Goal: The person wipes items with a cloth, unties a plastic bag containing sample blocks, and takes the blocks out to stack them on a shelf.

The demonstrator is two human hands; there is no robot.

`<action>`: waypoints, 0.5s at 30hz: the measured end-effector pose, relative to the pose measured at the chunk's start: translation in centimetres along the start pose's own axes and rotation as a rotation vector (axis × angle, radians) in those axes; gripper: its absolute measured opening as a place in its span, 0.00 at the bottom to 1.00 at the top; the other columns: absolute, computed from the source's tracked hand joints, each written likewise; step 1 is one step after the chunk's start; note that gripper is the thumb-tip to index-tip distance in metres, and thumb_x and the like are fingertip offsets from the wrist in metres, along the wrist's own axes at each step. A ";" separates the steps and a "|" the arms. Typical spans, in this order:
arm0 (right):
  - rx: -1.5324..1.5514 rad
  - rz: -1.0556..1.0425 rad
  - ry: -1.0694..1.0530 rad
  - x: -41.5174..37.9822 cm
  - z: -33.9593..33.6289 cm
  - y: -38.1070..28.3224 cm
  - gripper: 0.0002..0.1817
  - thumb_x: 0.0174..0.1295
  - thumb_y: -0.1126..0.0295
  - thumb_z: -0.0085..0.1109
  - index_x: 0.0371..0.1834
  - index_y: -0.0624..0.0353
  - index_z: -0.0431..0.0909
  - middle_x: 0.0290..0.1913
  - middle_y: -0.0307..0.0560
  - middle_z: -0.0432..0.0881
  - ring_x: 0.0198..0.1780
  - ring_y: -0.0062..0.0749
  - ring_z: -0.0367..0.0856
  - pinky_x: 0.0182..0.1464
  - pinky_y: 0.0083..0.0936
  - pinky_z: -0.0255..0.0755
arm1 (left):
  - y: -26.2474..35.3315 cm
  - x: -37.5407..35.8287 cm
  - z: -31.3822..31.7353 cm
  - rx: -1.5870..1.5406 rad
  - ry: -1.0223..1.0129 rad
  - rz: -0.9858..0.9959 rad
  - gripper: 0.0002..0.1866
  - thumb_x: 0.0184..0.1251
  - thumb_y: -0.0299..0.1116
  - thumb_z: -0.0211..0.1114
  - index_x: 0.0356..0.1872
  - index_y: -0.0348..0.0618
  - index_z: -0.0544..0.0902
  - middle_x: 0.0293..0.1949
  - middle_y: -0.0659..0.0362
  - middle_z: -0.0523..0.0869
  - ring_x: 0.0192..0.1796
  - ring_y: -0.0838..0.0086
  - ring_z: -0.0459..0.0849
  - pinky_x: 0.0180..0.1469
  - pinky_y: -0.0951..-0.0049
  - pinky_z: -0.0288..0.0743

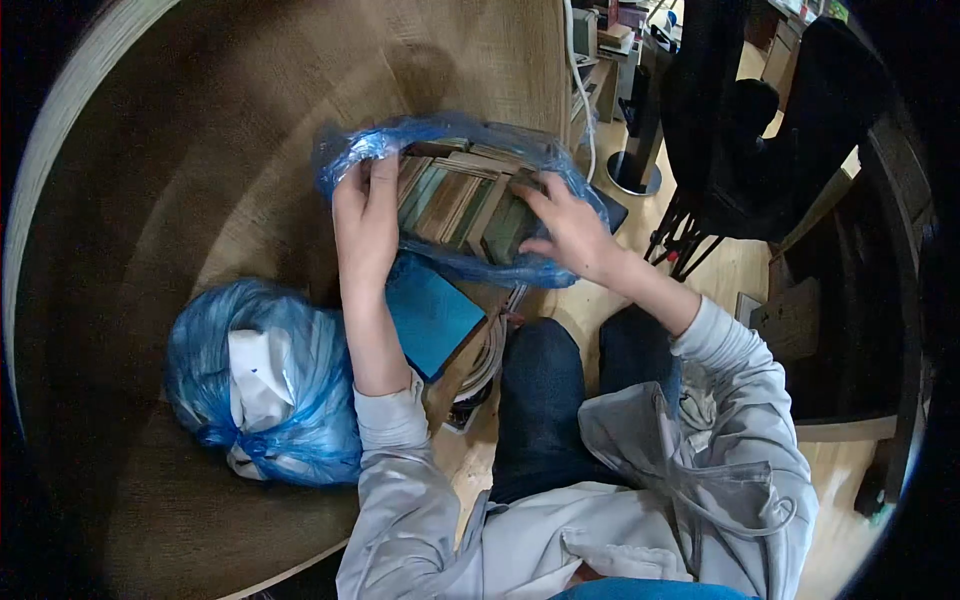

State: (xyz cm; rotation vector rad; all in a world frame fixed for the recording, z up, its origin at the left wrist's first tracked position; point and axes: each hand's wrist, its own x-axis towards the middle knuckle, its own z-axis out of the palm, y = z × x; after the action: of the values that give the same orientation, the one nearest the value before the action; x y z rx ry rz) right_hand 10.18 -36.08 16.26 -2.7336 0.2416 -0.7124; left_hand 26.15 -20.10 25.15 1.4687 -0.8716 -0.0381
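Note:
A blue plastic bag (480, 268) lies with its mouth open on the table, packed with thin flat rectangular pieces (447, 207) in brown and grey-green, standing edge-up in rows like small old books. My left hand (367, 215) is closed on the crinkled film at the bag's left rim, its fingertips partly hidden there. On the other side my right hand (568, 228) reaches over the rim, thumb and fingers spread apart against a dark greenish piece (508, 228) at the right end of the row.
Left of my forearm sits a full, knotted blue bag (300, 400) with white material inside. A blue flat-topped item (432, 315) is below the open bag, near coiled cables (488, 365). Behind on the right are a black chair (770, 120) and a round stand base (634, 174).

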 end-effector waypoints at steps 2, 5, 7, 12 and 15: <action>0.121 0.039 -0.046 0.2 0.0 1.7 0.37 0.47 0.71 0.65 0.62 0.58 0.59 0.54 0.58 0.64 0.53 0.53 0.70 0.52 0.35 0.70 | -0.1 -0.7 0.9 0.032 -0.016 0.035 0.16 0.68 0.37 0.55 0.45 0.32 0.76 0.41 0.54 0.81 0.46 0.73 0.76 0.52 0.73 0.67; 0.251 0.059 -0.042 0.3 -0.6 2.9 0.32 0.51 0.73 0.59 0.62 0.59 0.60 0.54 0.58 0.65 0.53 0.52 0.70 0.53 0.34 0.69 | -0.4 -0.2 1.4 0.108 -0.036 0.138 0.16 0.69 0.38 0.53 0.43 0.32 0.77 0.40 0.54 0.81 0.45 0.72 0.77 0.52 0.72 0.67; 0.389 0.080 -0.023 0.5 -1.0 3.1 0.27 0.56 0.75 0.53 0.61 0.61 0.61 0.54 0.58 0.66 0.53 0.50 0.71 0.53 0.34 0.69 | -1.4 0.6 0.7 0.023 -0.243 -0.103 0.18 0.70 0.40 0.51 0.46 0.32 0.76 0.42 0.54 0.80 0.46 0.70 0.76 0.53 0.72 0.66; 0.097 -0.069 0.218 3.3 -1.7 3.9 0.24 0.58 0.77 0.46 0.61 0.62 0.62 0.55 0.60 0.67 0.52 0.48 0.72 0.52 0.34 0.69 | -2.5 0.5 2.2 -0.113 -0.142 0.053 0.22 0.72 0.43 0.47 0.53 0.33 0.73 0.48 0.51 0.78 0.52 0.69 0.74 0.59 0.72 0.63; 0.094 -0.123 0.542 6.5 -2.7 3.2 0.22 0.58 0.75 0.47 0.57 0.65 0.65 0.51 0.62 0.72 0.49 0.49 0.75 0.50 0.35 0.70 | -1.3 1.2 2.1 -0.047 -0.046 0.186 0.24 0.72 0.44 0.46 0.56 0.33 0.70 0.53 0.50 0.76 0.56 0.68 0.72 0.61 0.72 0.60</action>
State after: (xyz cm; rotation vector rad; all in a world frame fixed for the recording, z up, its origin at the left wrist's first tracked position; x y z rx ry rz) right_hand 14.16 -41.27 20.33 -2.4293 0.1503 -1.4521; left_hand 26.48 -22.71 24.27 1.3427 -1.0351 0.0456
